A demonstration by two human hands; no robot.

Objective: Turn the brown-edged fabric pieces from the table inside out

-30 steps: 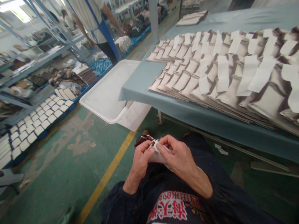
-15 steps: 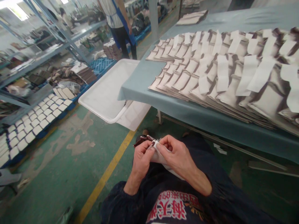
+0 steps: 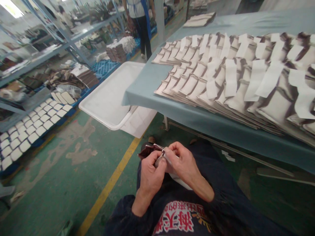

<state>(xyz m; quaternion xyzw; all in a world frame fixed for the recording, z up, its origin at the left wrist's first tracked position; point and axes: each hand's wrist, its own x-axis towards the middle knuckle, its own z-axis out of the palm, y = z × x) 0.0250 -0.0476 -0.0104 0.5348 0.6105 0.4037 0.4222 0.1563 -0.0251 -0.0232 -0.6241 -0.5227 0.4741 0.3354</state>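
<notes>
Above my lap, a small cloth piece (image 3: 171,167), white with a dark brown part (image 3: 149,150) sticking out to the left, is pinched between both hands. My left hand (image 3: 152,170) closes its thumb and fingers on the cloth's edge. Right beside it, my right hand (image 3: 183,162) grips the same cloth, thumb and fingertips pressed together. The fingertips almost touch, and they hide the spot being held. A white part of the cloth hangs down under my right hand.
A blue-covered table (image 3: 142,88) ahead and right bears rows of layered white-and-brown cloth pieces (image 3: 194,85). Left of it stands a white tub (image 3: 103,105). White pads (image 3: 31,127) lie on low pallets at the left. A person in a blue apron (image 3: 140,19) stands beyond.
My left hand has turned slightly, and its thumb now lies lower on the cloth. More of the brown part shows. The person in the apron has shifted right, and the view has moved slightly.
</notes>
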